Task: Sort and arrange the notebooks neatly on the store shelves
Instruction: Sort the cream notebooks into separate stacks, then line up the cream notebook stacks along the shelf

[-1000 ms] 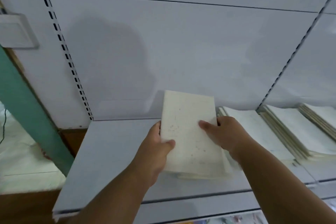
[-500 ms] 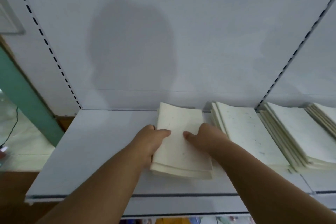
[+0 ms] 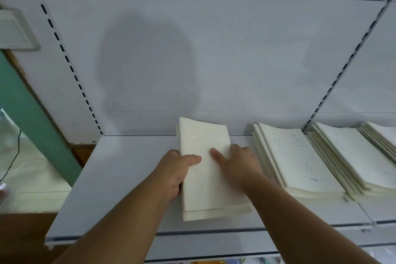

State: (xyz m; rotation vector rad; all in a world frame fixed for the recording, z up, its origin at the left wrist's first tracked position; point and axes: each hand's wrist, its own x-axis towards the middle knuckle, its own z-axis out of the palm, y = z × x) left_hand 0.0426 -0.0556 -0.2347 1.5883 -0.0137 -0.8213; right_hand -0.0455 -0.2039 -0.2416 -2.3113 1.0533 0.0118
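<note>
1. On the white metal shelf [image 3: 120, 178] a small stack of cream notebooks [image 3: 207, 169] lies flat, its long side running from the front lip toward the back panel [image 3: 235, 49].
2. The left hand [image 3: 173, 173] grips the stack's left edge: the thumb lies across the top cover and the other fingers curl down along the side.
3. The right hand [image 3: 237, 167] rests on the stack's right half with the index finger stretched over the cover; its remaining fingers drop over the right edge, and whether they curl under cannot be told.
4. The top notebook sits slightly askew on the ones beneath, whose corners show at the near end and at the far left.
5. Just right of the hands lies a second pile of cream notebooks [image 3: 295, 161], fanned in steps.
6. A third fanned pile [image 3: 360, 161] lies beyond the slotted upright [image 3: 342, 66], on the neighbouring bay.
7. A head-shaped shadow [image 3: 147, 66] falls on the back panel.
8. At the far left stand a green beam [image 3: 32, 118] and a white vent cover [image 3: 15, 30].
</note>
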